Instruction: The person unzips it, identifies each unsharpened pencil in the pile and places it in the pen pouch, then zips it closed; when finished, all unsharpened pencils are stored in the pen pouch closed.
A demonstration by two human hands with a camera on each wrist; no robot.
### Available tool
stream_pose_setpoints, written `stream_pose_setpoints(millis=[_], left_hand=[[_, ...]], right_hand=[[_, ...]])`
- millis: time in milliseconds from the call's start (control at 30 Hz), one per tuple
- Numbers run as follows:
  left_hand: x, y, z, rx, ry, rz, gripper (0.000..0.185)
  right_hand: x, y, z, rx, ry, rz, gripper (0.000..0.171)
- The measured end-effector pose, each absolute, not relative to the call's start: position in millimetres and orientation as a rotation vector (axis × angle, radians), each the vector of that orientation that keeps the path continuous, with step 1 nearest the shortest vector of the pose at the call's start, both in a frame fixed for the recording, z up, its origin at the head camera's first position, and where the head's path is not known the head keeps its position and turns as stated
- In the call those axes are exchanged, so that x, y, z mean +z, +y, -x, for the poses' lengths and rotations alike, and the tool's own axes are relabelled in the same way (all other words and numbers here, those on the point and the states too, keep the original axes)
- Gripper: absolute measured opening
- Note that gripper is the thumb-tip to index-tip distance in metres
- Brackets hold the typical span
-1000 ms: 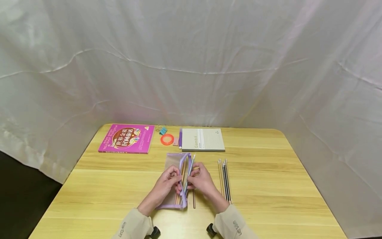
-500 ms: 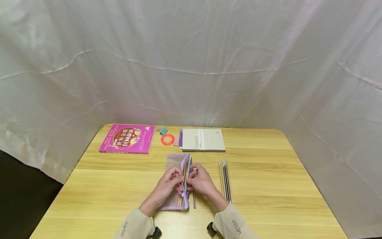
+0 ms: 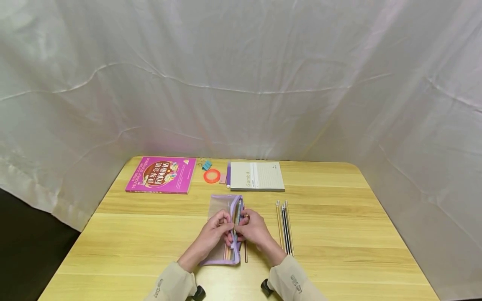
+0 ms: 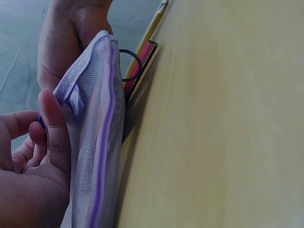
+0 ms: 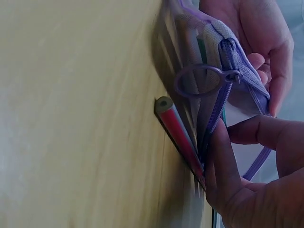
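Wooden table [image 3: 339,234], bearing all items.
Pink book [image 3: 161,174], far left edge.
Grey notepad [image 3: 257,176], far centre.
Purple mesh pencil case [image 3: 222,205], centre, lying lengthwise between both hands, mouth along its right edge.
Left hand [image 3: 213,232]: fingers curled, pinching the case's open edge.
Right hand [image 3: 253,228]: fingers curled against the same edge from the other side; whether they clamp a pencil cannot be told.
Row of pencils [image 3: 284,225], right of the hands, apart.
Red pencil [image 5: 178,130], on the table, touching the case's side.
Zip ring [image 5: 199,81].
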State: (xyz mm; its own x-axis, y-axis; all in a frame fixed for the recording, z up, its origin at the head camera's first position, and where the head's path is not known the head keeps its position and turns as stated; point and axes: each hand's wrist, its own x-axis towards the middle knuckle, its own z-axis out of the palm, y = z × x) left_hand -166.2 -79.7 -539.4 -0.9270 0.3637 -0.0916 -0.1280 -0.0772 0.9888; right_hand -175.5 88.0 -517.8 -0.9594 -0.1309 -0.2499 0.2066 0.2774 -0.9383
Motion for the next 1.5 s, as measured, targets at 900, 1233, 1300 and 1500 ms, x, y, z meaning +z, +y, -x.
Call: stream_pose_setpoints(millis=[900,1233,1300,1500], left_hand=[[-541,-82,165,2.073,1.863,-0.274,0.007],[-539,-84,167,2.074,1.874,-0.254,0.007],[-539,-84,167,2.075,1.880,-0.249,0.007],[-536,-87,167,2.085,1.895,-0.233,0.006]], right_hand=[[-519,86,176,-1.613,2.376,0.034,0.067],[-514,89,176,-1.623,2.361,0.078,0.068],[-512,91,177,-1.629,2.362,0.090,0.067],[-507,104,182,-1.706,2.333,0.056,0.063]])
